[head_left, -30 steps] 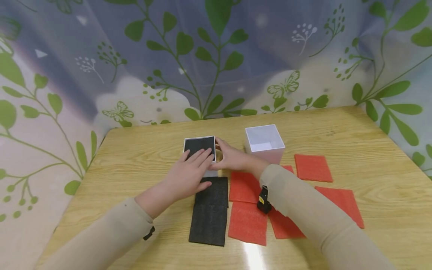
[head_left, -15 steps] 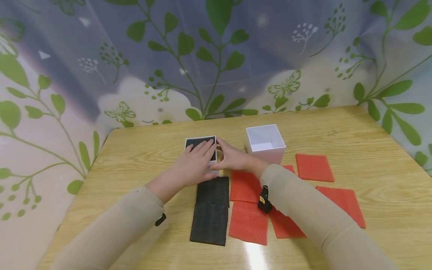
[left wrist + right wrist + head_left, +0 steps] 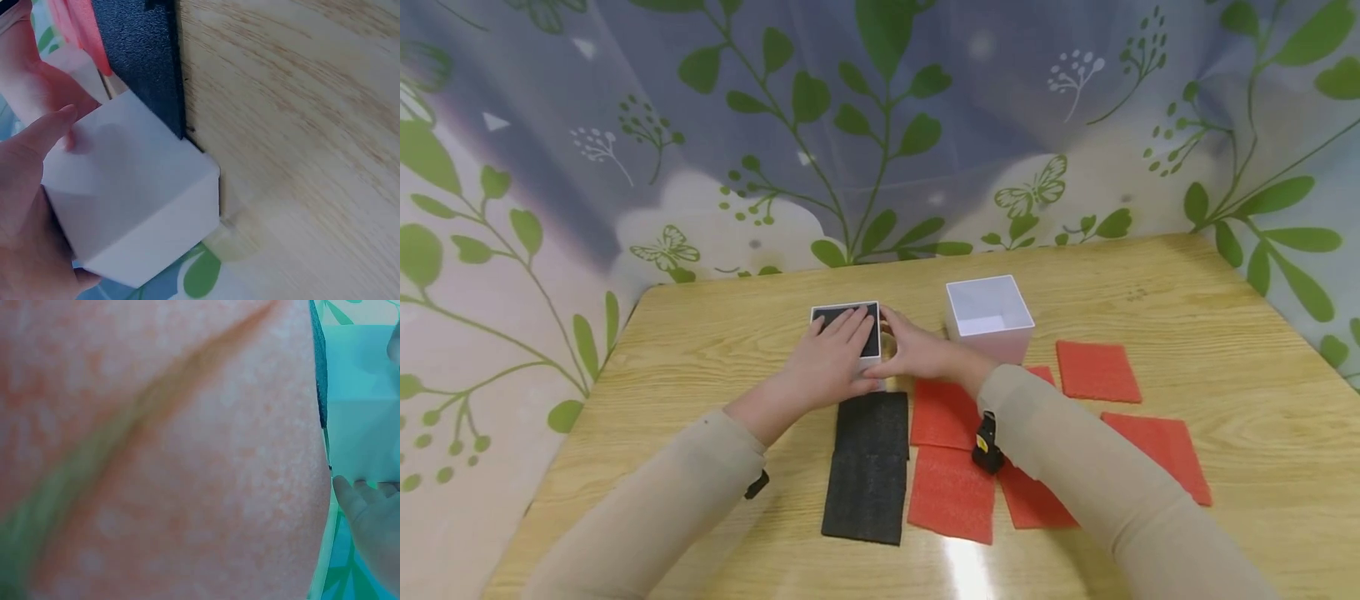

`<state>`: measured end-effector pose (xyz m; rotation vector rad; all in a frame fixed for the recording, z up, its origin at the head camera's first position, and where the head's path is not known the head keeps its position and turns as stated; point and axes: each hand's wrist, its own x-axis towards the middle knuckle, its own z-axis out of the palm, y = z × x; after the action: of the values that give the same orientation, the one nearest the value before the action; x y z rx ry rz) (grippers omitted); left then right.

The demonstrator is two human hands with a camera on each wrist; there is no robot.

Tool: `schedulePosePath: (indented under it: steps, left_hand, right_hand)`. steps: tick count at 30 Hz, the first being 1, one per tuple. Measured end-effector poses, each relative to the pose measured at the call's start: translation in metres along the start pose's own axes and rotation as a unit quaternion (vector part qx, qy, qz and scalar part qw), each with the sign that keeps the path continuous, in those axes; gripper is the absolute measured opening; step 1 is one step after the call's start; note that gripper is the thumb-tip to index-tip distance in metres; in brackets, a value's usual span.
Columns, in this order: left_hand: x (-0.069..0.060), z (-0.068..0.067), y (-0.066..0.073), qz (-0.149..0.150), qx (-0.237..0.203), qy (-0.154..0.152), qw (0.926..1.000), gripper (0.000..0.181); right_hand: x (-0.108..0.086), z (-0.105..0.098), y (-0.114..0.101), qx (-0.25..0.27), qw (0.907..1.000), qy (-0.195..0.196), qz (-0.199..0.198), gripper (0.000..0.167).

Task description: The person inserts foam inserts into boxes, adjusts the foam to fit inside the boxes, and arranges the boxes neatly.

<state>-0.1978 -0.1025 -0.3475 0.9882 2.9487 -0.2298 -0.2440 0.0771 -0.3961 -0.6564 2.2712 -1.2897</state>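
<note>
A white box (image 3: 870,363) stands left of centre on the table, a black felt square (image 3: 871,343) inside near its rim. My left hand (image 3: 826,365) lies over the opening, its straight fingers on the black felt; in the left wrist view the thumb reaches over the white box (image 3: 131,175). My right hand (image 3: 917,348) holds the box at its right side, thumb at the near corner and fingers behind. Two overlapping black felt squares (image 3: 865,496) lie just in front. Blurred skin fills most of the right wrist view, with part of the white box (image 3: 362,437) at its right edge.
A second white box (image 3: 988,342), open on top with its floor bare, stands to the right. Several red felt squares (image 3: 951,492) lie around and under the right forearm; another red square (image 3: 1097,371) lies farther right. A leaf-patterned curtain (image 3: 880,167) hangs behind the wooden table (image 3: 737,325).
My left hand has shifted slightly forward and right over the box, its thumb drawing off the black squares in front. The right hand and the box have stayed in place.
</note>
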Motion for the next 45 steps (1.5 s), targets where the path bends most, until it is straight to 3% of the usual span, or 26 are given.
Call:
schedulePosePath:
  steps: [4, 8, 11, 16, 24, 29, 35, 45]
  left_hand:
    - [-0.019, -0.002, -0.010, -0.018, 0.001, 0.017, 0.9997, 0.088]
    - [-0.041, -0.005, -0.021, -0.031, 0.023, 0.046, 0.9982, 0.075]
    - [-0.051, -0.006, -0.026, -0.020, 0.032, 0.074, 0.9966, 0.064]
    - [-0.059, -0.004, -0.029, 0.013, 0.050, 0.101, 0.9935, 0.054]
    - [-0.056, 0.000, -0.030, 0.018, 0.052, 0.098, 0.9936, 0.057]
    - [-0.046, -0.002, -0.027, 0.014, 0.041, 0.067, 0.9968, 0.066]
    - [-0.030, 0.002, -0.015, 0.038, 0.031, 0.029, 0.9983, 0.072]
    - [-0.020, 0.005, -0.009, 0.031, 0.032, 0.036, 0.9983, 0.076]
  right_hand:
    - [0.004, 0.002, 0.001, 0.003, 0.9997, 0.005, -0.023, 0.107]
    - [0.004, 0.003, 0.001, 0.006, 0.9999, 0.007, -0.010, 0.112]
    - [0.003, 0.002, 0.002, 0.000, 0.9999, 0.010, 0.006, 0.114]
    - [0.004, 0.003, 0.003, -0.007, 0.9999, 0.008, -0.003, 0.112]
    - [0.005, 0.002, 0.004, -0.010, 0.9998, 0.008, -0.012, 0.110]
    - [0.004, 0.001, 0.005, -0.012, 0.9999, 0.003, -0.011, 0.110]
    - [0.003, 0.001, 0.004, -0.020, 0.9997, 0.001, -0.013, 0.110]
    - [0.005, 0.001, 0.007, -0.010, 0.9998, 0.000, -0.019, 0.108]
